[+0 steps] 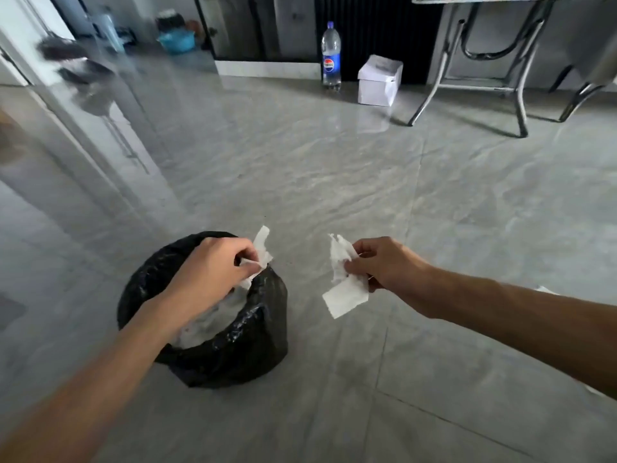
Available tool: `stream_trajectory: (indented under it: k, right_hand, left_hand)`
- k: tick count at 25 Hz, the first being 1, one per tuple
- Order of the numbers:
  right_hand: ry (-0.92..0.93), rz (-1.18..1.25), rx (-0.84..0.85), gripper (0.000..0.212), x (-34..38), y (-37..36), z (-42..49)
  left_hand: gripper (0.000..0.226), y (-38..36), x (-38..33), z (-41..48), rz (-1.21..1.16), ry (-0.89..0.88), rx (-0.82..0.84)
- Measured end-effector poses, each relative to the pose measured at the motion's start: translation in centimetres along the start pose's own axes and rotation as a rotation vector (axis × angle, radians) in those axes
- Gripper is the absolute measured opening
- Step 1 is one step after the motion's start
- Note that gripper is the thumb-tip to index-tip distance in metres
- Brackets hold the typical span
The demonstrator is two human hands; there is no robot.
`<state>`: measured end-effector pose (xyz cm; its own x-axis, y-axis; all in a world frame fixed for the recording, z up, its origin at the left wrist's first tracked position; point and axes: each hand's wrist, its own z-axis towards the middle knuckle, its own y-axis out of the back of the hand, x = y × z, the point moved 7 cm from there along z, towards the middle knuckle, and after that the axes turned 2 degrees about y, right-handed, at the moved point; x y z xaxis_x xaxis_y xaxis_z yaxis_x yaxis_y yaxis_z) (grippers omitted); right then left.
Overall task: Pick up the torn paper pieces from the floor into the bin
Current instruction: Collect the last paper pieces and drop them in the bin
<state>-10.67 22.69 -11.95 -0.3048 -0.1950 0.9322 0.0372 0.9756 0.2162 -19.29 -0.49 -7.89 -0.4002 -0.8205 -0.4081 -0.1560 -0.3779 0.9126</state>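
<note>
A small bin lined with a black plastic bag (233,355) stands on the grey tiled floor at lower left, with white paper inside it. My left hand (213,269) hovers over the bin's opening, pinching a torn white paper piece (262,245) at the far rim. To the right of the bin, above the floor, my right hand (384,262) grips several torn white paper pieces (344,289) that hang down from the fingers. Small white scraps (547,290) show behind my right forearm; most of them is hidden.
A blue-labelled plastic bottle (331,55) and a white box (380,80) stand by the far wall. Metal table legs (480,85) and a chair leg (581,98) are at the upper right. A door frame (66,121) runs along the left.
</note>
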Motion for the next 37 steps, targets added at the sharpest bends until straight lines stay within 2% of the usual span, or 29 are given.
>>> stream_trajectory:
  k: [4, 7, 9, 11, 13, 15, 18, 21, 26, 29, 32, 34, 37]
  right_hand:
    - [-0.008, -0.011, 0.085, 0.009, 2.8, -8.2, 4.2]
    - [-0.046, 0.03, 0.127, 0.01, 3.5, -13.4, 7.1]
    - [-0.07, 0.013, 0.123, 0.012, 3.5, -16.1, 8.5]
    - [-0.087, -0.035, 0.151, 0.014, 3.4, -18.2, 9.5]
    - [-0.096, -0.055, 0.204, 0.016, 3.1, -19.5, 10.0]
    - [-0.083, -0.069, 0.196, 0.027, 2.9, -18.9, 9.8]
    - [-0.023, -0.137, 0.15, 0.043, 3.3, -14.8, 8.7]
    - [-0.02, -0.147, 0.145, 0.037, 2.4, -7.8, 6.5]
    - [-0.152, -0.207, 0.142, 0.023, -4.4, 5.1, 1.6]
    - [-0.253, -0.224, 0.075, 0.018, -10.8, 13.4, -1.9]
    - [-0.355, -0.445, -0.176, 0.02, -19.9, 23.3, -5.7]
    - [-0.458, -0.631, -0.287, 0.028, -26.1, 27.8, -8.3]
    - [-0.54, -0.731, -0.377, 0.046, -33.4, 30.8, -11.3]
  left_hand:
    - [0.013, -1.8, 10.7, -0.9, 0.062, 0.264, 0.112]
    - [0.004, -3.8, 14.8, -1.5, 0.081, 0.327, 0.246]
    - [0.014, -4.3, 16.5, -1.8, 0.106, 0.341, 0.312]
    - [0.019, -3.4, 17.4, -1.4, 0.114, 0.367, 0.258]
    - [0.024, -1.7, 17.0, -0.5, 0.102, 0.372, 0.137]
    - [0.026, -0.5, 15.2, 0.4, 0.083, 0.335, 0.051]
    - [0.023, -0.7, 10.8, 1.4, 0.058, 0.242, 0.029]
    - [0.018, -2.8, 4.7, 2.5, 0.007, 0.145, 0.069]
    - [0.017, -8.9, -6.8, 4.5, -0.077, -0.045, 0.269]
    - [0.019, -13.9, -13.9, 5.5, -0.113, -0.196, 0.426]
    - [0.018, -20.3, -21.6, 6.0, -0.06, -0.335, 0.593]
    - [0.021, -24.0, -25.1, 6.0, -0.002, -0.408, 0.665]
    - [0.021, -29.6, -28.7, 5.6, 0.091, -0.504, 0.74]
